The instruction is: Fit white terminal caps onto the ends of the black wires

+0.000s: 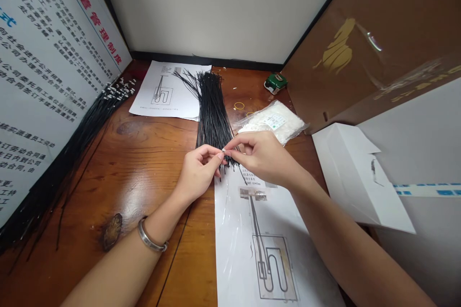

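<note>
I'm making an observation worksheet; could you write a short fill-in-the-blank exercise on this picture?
The wire bundle beyond the left hand and right hand is coloured ____.
The bracelet circles the arm of the ____ hand.
A clear bag lies to the ____ of that bundle.
Missing words: black; left; right.

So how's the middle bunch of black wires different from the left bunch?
The left bunch has white tips at its far end; the middle bunch's far end shows none. The left bunch slants along the lettered board; the middle bunch points almost straight ahead. The middle bunch is right by the left hand and right hand; the left bunch is away from both. Both are made of many thin black strands.
</note>
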Demonstrator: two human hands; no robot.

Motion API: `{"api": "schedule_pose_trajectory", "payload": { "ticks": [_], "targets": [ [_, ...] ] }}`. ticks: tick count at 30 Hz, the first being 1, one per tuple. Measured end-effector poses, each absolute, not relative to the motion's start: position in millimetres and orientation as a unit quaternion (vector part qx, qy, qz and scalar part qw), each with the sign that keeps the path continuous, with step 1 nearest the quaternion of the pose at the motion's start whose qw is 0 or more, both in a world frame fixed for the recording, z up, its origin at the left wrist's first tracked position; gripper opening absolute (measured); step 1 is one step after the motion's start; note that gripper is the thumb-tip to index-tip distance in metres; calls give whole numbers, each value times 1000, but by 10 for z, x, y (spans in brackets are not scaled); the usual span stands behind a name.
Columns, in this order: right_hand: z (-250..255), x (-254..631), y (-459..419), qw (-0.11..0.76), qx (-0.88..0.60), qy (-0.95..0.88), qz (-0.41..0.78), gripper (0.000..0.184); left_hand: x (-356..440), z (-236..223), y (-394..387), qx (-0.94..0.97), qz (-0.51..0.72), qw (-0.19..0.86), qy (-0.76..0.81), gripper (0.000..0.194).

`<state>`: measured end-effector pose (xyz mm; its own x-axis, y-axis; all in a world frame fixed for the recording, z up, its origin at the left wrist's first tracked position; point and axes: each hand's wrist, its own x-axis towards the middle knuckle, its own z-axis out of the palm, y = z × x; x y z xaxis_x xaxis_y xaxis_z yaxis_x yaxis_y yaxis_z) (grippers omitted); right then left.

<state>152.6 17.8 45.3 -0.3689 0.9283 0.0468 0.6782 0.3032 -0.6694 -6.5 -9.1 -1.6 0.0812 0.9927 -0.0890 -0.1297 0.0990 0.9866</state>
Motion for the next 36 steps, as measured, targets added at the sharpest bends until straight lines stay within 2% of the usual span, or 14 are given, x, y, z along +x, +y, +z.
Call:
{"api": "schedule_pose_trajectory", "payload": {
  "ticks": [21,36],
  "targets": [
    [461,1518,183,185,-540,-768,290,16,-51,-48,-89,471,490,555,480,11],
    [460,1517,185,203,-543,-760,293,17,-25,-79,-68,432,509,557,493,14]
  ]
}}
